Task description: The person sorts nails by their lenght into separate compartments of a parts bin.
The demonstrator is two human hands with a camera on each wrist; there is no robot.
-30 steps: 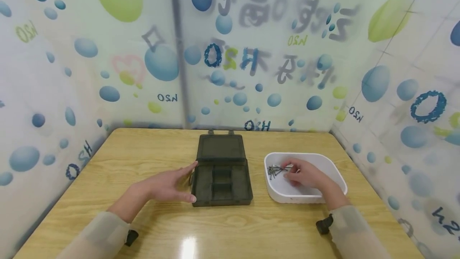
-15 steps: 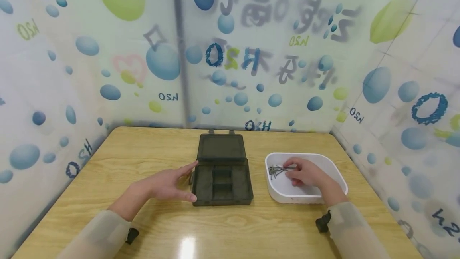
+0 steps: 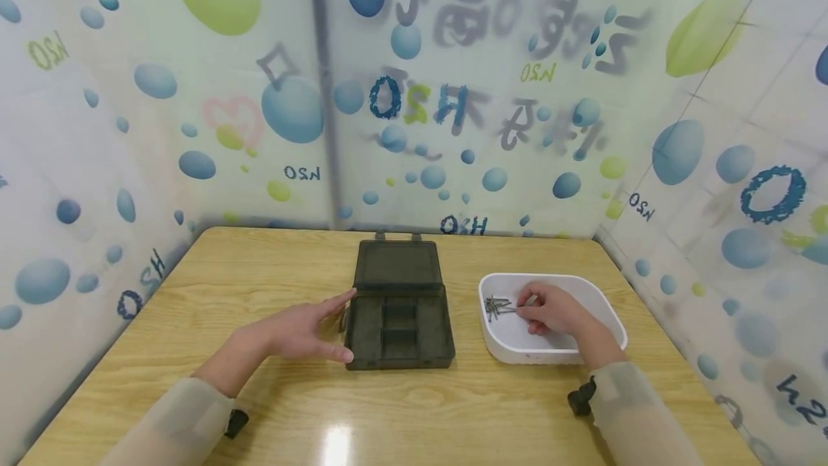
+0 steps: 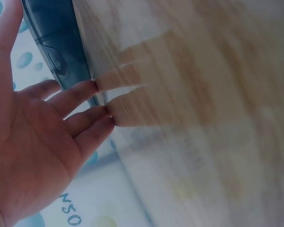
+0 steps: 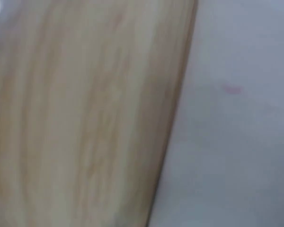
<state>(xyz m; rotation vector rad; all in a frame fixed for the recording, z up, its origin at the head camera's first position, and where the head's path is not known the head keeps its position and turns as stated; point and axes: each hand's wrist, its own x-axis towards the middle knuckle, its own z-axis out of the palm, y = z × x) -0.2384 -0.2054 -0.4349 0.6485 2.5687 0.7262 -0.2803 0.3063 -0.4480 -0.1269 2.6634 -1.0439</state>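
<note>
A dark, see-through plastic box [image 3: 399,327] stands on the table with its lid [image 3: 397,265] folded back. Low dividers split its inside into compartments. My left hand [image 3: 294,333] is spread along the box's left side, thumb near the front corner and fingers straight. In the left wrist view the fingertips of this hand [image 4: 47,127] rest on the tabletop beside the box. Inside a white tray [image 3: 582,293], my right hand [image 3: 550,313] pinches the end of a thin metal screw [image 3: 507,310] between thumb and fingers. Several more screws [image 3: 494,306] lie heaped at the tray's left end.
The wooden table [image 3: 401,416] carries the box in the middle and the tray at right. A printed curtain [image 3: 453,164] closes off the back and both sides. In the right wrist view, only the tray's outer wall [image 5: 232,142] and blurred tabletop show.
My right hand has drawn slightly right, away from the heap, and its fingers have closed together on a screw. The left hand and the box have stayed in place.
</note>
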